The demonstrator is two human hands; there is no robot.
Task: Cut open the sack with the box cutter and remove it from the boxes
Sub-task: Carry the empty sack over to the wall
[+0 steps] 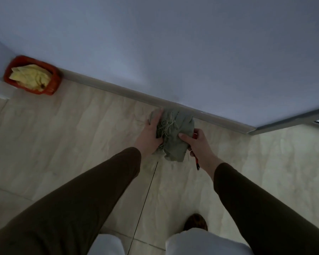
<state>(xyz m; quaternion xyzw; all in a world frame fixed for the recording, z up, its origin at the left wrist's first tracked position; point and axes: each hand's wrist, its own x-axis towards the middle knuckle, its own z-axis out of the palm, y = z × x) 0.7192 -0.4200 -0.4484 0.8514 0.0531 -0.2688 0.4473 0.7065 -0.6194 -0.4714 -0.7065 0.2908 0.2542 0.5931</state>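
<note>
Sack between 2 hands, above the floor
The sack [175, 133] sits between left hand [151, 134] and right hand [199, 144]; cutter [197, 162] in the right; basket [32, 75] far left by the wall [173, 43].

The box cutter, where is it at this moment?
In the head view, the box cutter is right of centre, in the right hand, beside the bunched grey sack that both hands hold.

Both arms reach forward from the bottom corners toward the centre of the frame, in dark brown sleeves. The left hand [151, 133] is spread, palm inward, fingers curled around what it grips. The right hand [197, 142] sits just right of it and slightly lower, thumb forward, fingers closed. The wrists are bare.
</note>
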